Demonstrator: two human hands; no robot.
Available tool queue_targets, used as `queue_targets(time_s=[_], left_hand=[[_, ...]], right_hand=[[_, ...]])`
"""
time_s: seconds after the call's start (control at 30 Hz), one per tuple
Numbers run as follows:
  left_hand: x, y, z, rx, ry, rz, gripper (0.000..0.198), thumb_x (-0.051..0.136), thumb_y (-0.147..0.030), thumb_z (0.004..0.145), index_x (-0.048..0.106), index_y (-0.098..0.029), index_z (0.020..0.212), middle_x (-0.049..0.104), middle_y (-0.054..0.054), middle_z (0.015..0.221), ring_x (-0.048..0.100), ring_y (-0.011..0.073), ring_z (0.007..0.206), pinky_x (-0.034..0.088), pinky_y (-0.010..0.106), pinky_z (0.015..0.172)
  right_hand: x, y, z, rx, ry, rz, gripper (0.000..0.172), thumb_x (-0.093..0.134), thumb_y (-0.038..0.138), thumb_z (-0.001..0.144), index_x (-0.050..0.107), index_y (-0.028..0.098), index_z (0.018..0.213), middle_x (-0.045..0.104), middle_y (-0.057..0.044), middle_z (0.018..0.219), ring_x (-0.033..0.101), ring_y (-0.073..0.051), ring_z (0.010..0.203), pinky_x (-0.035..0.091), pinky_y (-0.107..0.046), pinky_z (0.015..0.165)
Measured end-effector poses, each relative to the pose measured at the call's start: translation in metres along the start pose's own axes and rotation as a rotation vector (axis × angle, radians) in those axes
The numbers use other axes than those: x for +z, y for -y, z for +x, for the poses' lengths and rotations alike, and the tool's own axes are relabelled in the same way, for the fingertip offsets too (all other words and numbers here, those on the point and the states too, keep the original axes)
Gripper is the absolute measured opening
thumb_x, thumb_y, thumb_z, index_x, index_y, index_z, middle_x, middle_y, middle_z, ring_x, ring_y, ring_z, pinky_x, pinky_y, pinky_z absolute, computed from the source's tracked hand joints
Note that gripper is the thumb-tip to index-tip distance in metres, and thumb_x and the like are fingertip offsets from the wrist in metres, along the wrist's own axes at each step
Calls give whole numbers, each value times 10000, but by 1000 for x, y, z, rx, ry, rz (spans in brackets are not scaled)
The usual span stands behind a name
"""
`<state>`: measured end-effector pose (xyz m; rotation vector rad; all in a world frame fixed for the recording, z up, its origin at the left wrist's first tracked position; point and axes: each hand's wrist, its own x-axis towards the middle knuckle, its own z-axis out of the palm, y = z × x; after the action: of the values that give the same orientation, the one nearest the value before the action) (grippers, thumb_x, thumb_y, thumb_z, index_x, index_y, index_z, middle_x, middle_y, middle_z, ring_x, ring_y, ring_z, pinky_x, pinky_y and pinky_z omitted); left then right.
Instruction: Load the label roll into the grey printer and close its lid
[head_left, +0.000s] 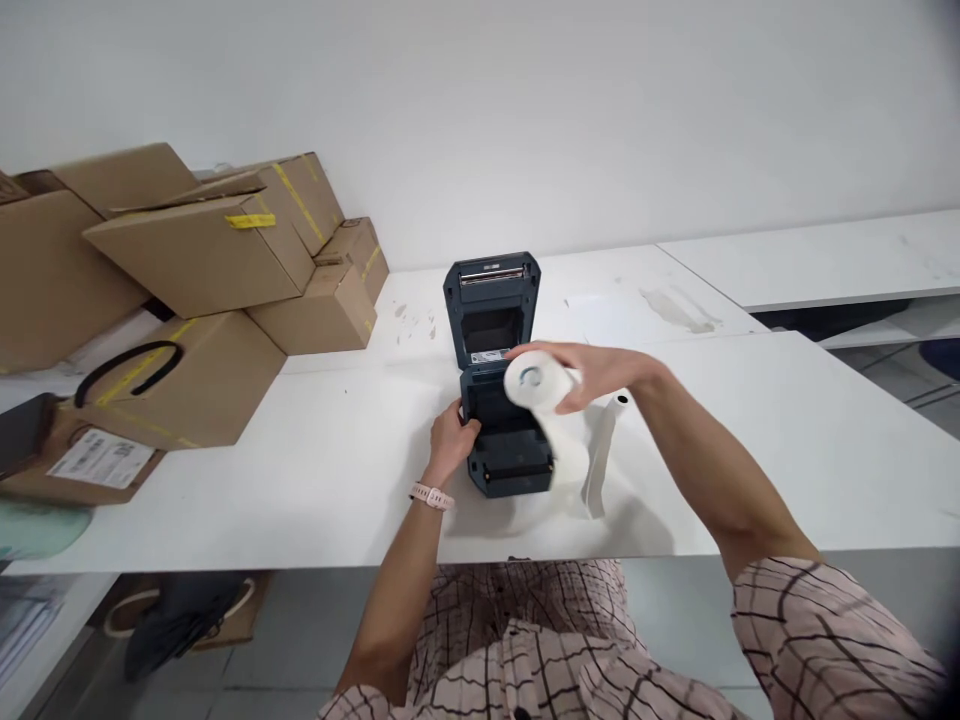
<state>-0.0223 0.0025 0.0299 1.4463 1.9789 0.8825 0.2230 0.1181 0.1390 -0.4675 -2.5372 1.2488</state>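
A dark label printer [510, 455] stands on the white table with its lid [491, 300] raised. My left hand [451, 440] grips the left side wall of its body, thumb over the rim. In my right hand [589, 375] is a white paper roll [534, 380], held above the right side of the printer's open bay. A loose strip of its paper [566, 455] hangs down past the printer's right edge. Beside it on the table lies a second, thin white roll [602, 455] with a dark core and an unrolled tail.
Cardboard boxes [202, 250] with yellow tape are piled on the left of the table. A black curved strap [127, 370] and a box with a white label [103, 460] are at the near left. Another white table [840, 260] adjoins at the back right.
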Motion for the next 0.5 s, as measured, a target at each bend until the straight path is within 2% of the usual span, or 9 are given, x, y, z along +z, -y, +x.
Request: queue_targets(time_s=[0.07, 0.13, 0.27, 0.37, 0.5], left_hand=[[1, 1, -1, 3, 7, -38, 437, 544, -218, 762, 699, -154, 1166, 650, 53, 763, 561, 204, 676, 379, 293, 620], [2, 3, 0, 0, 8, -77, 441, 538, -215, 756, 699, -149, 1162, 670, 58, 783, 576, 201, 685, 397, 289, 625], [6, 9, 3, -9, -5, -162, 453, 555, -220, 729, 704, -144, 1149, 695, 56, 806, 607, 198, 709, 437, 280, 633], [7, 11, 5, -19, -21, -217, 500, 577, -217, 695, 699, -136, 1173, 702, 54, 813, 627, 203, 741, 467, 279, 645], [7, 9, 5, -34, -20, -241, 474, 577, -233, 680, 714, -139, 1123, 702, 50, 792, 636, 210, 742, 487, 283, 637]], right_hand=[[-17, -9, -26, 19, -128, 110, 822, 884, 418, 614, 575, 278, 1362, 635, -66, 1370, 601, -321, 1253, 501, -438, 1038], [-24, -32, -44, 75, -270, 217, 820, 892, 421, 618, 551, 259, 1346, 644, -99, 1347, 610, -329, 1232, 509, -458, 1014], [-22, -91, -53, 218, -494, 291, 872, 887, 413, 596, 470, 237, 1341, 621, -135, 1349, 609, -327, 1215, 511, -465, 993], [-15, -123, -45, 327, -523, 192, 848, 870, 370, 575, 468, 201, 1302, 602, -154, 1350, 590, -322, 1216, 503, -457, 1000], [-9, -138, -27, 407, -445, 100, 849, 860, 336, 568, 460, 177, 1301, 593, -163, 1346, 577, -318, 1220, 513, -447, 990]])
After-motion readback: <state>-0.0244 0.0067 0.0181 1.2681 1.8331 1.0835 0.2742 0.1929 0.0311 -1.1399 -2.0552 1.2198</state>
